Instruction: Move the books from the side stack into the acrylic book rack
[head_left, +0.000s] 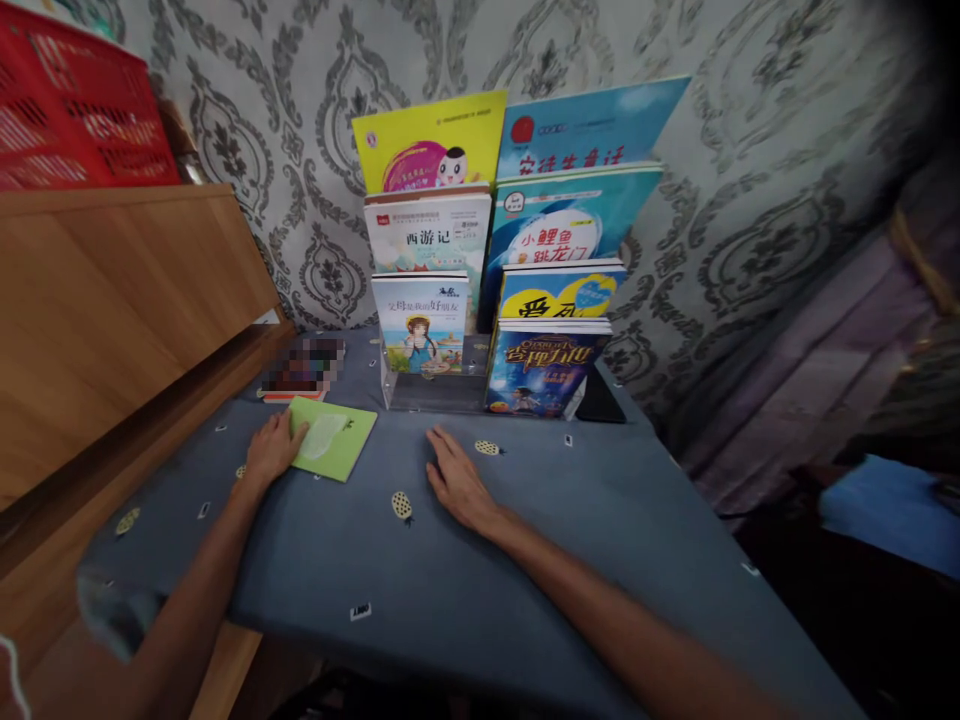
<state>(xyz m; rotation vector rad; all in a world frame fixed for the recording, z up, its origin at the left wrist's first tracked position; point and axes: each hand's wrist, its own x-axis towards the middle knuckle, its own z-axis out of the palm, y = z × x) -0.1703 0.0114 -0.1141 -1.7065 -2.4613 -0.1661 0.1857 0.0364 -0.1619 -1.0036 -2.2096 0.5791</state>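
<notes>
My left hand (274, 447) lies flat with its fingers on the left edge of a thin green booklet (337, 438) that rests on the blue-grey tablecloth (420, 590). My right hand (457, 478) is spread flat on the cloth, palm down, holding nothing, just in front of a clear tiered book stand (435, 385). The stand holds several picture books in two columns, among them a dark blue one (544, 375) at the front right and a light one with a girl on its cover (422, 325) at the front left.
A wooden headboard-like panel (112, 310) runs along the left, with a red plastic crate (75, 105) on top. A small book or card (300, 372) lies behind the green booklet. Patterned wallpaper backs the stand. Purple fabric and a blue item (892, 510) are at the right.
</notes>
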